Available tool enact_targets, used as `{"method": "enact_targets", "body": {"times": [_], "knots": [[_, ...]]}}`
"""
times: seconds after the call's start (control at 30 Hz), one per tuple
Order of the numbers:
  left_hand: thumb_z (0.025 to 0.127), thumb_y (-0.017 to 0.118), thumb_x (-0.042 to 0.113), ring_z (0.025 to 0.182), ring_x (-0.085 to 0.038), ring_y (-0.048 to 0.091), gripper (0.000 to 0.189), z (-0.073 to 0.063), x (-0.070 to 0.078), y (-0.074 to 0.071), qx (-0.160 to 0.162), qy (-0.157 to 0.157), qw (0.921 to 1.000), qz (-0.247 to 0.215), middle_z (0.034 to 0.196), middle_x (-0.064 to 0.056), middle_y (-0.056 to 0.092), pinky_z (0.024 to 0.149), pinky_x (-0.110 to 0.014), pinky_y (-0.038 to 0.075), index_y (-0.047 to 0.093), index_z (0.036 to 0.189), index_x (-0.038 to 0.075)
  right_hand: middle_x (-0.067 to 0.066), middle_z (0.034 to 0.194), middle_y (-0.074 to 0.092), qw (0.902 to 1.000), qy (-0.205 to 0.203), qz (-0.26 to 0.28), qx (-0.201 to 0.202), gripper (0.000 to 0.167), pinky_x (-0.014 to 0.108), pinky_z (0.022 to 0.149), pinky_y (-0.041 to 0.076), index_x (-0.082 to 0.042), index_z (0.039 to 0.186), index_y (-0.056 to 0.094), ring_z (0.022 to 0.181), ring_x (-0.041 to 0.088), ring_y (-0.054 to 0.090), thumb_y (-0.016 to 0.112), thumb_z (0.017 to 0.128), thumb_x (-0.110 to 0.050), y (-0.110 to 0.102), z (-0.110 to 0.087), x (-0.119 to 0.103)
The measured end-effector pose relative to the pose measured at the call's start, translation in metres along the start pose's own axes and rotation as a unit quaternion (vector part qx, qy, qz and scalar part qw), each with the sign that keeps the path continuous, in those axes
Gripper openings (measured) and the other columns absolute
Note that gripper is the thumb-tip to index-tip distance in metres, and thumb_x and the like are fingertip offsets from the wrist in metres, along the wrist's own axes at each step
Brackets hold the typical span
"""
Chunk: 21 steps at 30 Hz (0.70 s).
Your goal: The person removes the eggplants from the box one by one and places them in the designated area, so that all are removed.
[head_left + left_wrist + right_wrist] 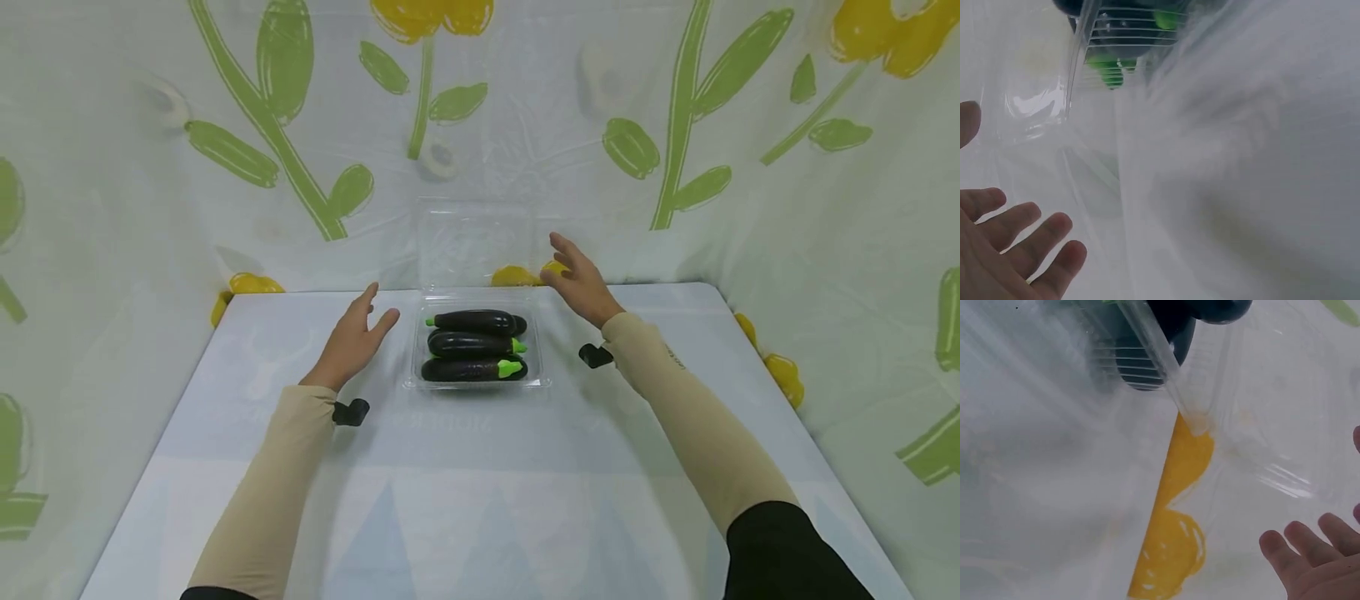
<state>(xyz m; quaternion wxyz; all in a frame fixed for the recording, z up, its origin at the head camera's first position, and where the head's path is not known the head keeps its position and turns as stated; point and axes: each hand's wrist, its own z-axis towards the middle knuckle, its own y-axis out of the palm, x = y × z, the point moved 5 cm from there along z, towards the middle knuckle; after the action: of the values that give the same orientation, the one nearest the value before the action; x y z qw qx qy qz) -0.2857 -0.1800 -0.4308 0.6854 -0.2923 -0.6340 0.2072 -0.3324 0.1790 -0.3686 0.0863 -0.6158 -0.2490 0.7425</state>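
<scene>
Left hand (351,340), right hand (583,287), both wide, flank one container (416,367)
At least three eggplants (471,343) inside; one lid (476,243) raised.

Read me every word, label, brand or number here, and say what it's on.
Nothing is legible.
Beige right sleeve: small dark marks, perhaps lettering, too small to read.
White tabletop: faint marks in front of the clear clamshell container, too faint to read.
</scene>
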Motion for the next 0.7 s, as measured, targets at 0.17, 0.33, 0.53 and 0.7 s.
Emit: {"method": "enact_targets", "body": {"times": [0.17,0.33,0.53,0.7], "knots": [[0.105,0.047,0.053,0.153,-0.037,0.019,0.081,-0.021,0.005,0.012,0.005,0.029,0.9977,0.062,0.166,-0.017,0.021,0.122,-0.057,0.018,0.018,0.162,0.004,-0.002,0.166,0.027,0.9992,-0.004,-0.038,-0.016,0.069,0.049,0.118,0.032,-0.024,0.162,0.026,0.149,0.026,0.032,0.061,0.103,-0.029,0.009,0.01,0.012],[0.101,0.051,0.058,0.149,-0.039,0.028,0.085,-0.042,0.006,0.028,0.011,0.05,0.9919,0.116,0.163,-0.02,0.027,0.119,-0.056,0.025,0.025,0.159,0.001,0.005,0.163,0.034,0.9961,-0.026,-0.052,-0.067,0.069,0.049,0.115,0.037,-0.021,0.161,0.028,0.146,0.031,0.037,0.063,0.102,-0.03,0.026,0.01,-0.001],[0.099,0.051,0.063,0.149,-0.038,0.03,0.088,-0.056,0.003,0.041,-0.006,0.056,0.9913,0.119,0.164,-0.017,0.027,0.119,-0.056,0.027,0.027,0.16,0.005,0.012,0.156,0.044,0.987,-0.034,-0.084,-0.132,0.061,0.049,0.113,0.04,-0.012,0.157,0.037,0.139,0.035,0.045,0.062,0.103,-0.029,0.051,0.011,-0.008],[0.099,0.051,0.063,0.149,-0.037,0.029,0.087,-0.062,0.004,0.04,-0.006,0.052,0.9923,0.113,0.164,-0.017,0.027,0.119,-0.056,0.026,0.027,0.16,0.005,0.016,0.148,0.051,0.9733,-0.045,-0.13,-0.184,0.052,0.048,0.109,0.044,-0.005,0.149,0.047,0.131,0.037,0.052,0.062,0.104,-0.027,0.073,0.013,-0.006]]}}
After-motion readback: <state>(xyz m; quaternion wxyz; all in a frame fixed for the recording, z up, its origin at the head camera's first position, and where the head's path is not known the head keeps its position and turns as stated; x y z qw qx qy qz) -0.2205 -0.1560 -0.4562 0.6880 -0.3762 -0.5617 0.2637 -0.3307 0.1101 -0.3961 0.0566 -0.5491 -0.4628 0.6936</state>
